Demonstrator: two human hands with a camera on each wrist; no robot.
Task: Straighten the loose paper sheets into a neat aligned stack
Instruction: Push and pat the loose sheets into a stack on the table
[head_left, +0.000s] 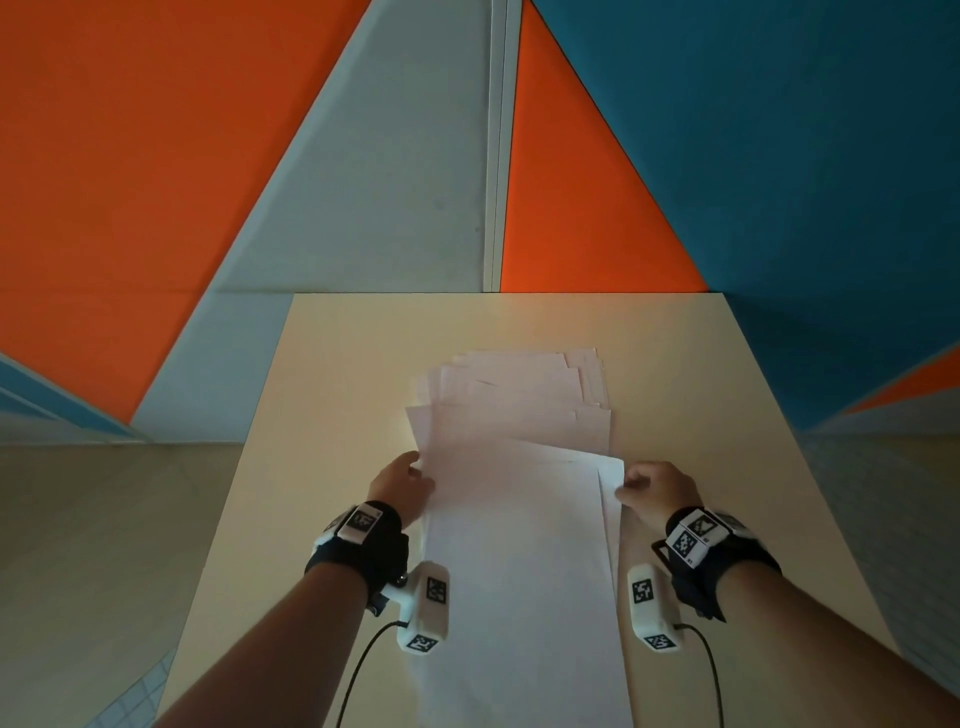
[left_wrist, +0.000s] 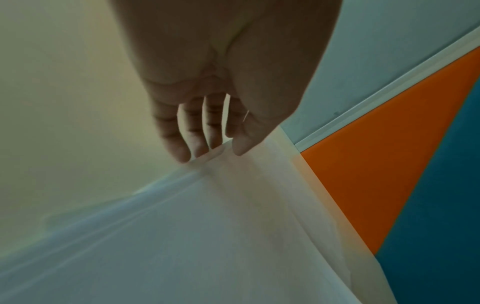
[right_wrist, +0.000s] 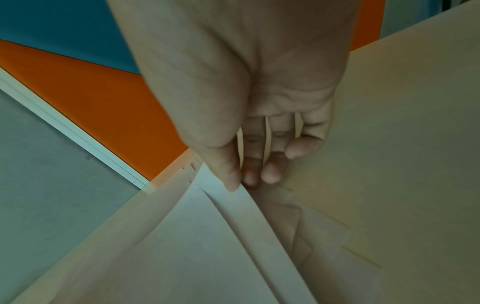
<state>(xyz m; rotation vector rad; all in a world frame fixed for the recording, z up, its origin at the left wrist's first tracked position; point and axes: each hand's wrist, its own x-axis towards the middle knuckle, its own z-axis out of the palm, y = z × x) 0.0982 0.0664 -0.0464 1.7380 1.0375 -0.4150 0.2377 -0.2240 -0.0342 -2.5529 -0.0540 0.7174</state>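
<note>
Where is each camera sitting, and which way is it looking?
Head: sits on the person's head, looks forward and down at the table and the fanned paper sheets; shows both forearms, left hand and right hand.
Left wrist: sits on the left wrist, looks along the left hand at the sheets' left edge.
Right wrist: sits on the right wrist, looks along the right hand, whose fingers pinch a sheet's right edge.
Shared: all three see the paper sheets, table and orange wall panels.

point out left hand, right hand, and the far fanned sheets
left hand (head_left: 402, 486), head view, back of the hand.
right hand (head_left: 655, 488), head view, back of the hand.
far fanned sheets (head_left: 524, 395), head view, middle of the fan.
</note>
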